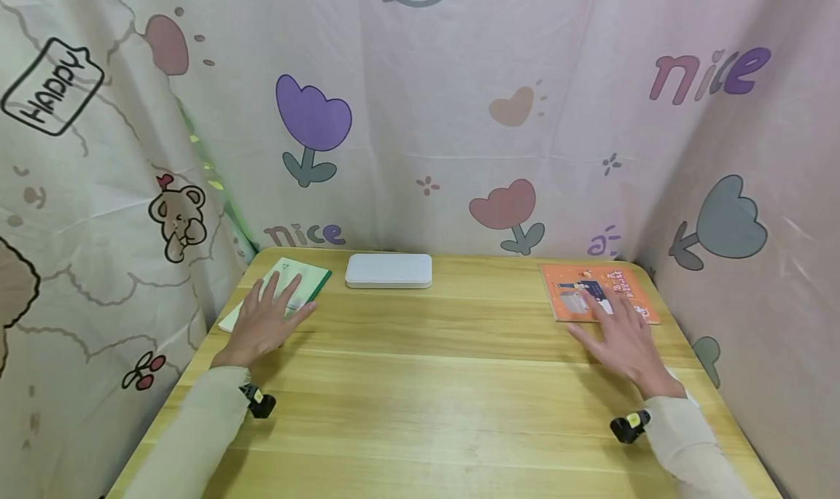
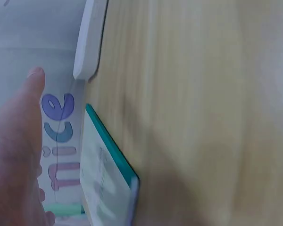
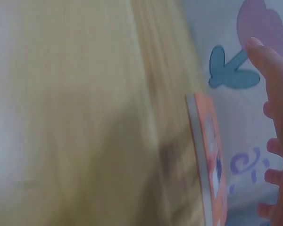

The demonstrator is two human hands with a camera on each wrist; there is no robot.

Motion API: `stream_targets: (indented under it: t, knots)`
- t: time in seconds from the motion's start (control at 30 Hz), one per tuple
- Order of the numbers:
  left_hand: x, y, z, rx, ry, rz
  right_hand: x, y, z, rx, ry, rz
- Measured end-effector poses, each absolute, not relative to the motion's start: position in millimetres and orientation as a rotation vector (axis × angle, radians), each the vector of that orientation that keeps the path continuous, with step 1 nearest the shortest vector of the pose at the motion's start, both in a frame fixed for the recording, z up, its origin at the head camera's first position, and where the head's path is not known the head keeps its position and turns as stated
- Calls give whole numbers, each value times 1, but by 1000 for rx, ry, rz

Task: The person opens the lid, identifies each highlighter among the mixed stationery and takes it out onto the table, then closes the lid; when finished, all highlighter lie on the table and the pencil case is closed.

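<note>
My left hand (image 1: 265,324), fingers spread and straight, is over a pale green book (image 1: 307,279) with a darker green spine at the table's back left. In the left wrist view the thumb stands apart above the book's green spine (image 2: 111,143). On the other side my right hand (image 1: 623,335) spreads its fingers over an orange book (image 1: 564,280) with a printed cover. The right wrist view shows that book's pale page edge (image 3: 201,160) below the fingers. Neither hand holds anything. Parts of both covers are hidden behind the fingers.
A white flat box (image 1: 389,269) with rounded corners lies at the back middle of the wooden table (image 1: 420,397). Printed curtains (image 1: 420,120) hang close behind the table and along both sides. Each wrist carries a small black camera (image 1: 261,403).
</note>
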State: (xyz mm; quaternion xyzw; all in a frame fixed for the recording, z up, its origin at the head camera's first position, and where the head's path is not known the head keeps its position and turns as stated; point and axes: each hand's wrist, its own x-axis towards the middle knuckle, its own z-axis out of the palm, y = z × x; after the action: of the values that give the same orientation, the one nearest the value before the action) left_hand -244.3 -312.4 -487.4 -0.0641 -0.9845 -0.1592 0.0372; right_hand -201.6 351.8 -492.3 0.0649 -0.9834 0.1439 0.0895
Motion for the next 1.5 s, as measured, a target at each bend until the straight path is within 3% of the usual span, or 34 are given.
stream_targets:
  t: [0.87,1.13,1.5]
  knots:
    - [-353,-231,-475,-335,-2972,-732,-270,201,-477,486,-2834,632]
    - [-362,-206,-499,-317,-3037,-781,-280,160,-485,581,-2842,700]
    - [-370,-193,-501,-500,-3083,-660,-299,117,-493,692,-2858,722]
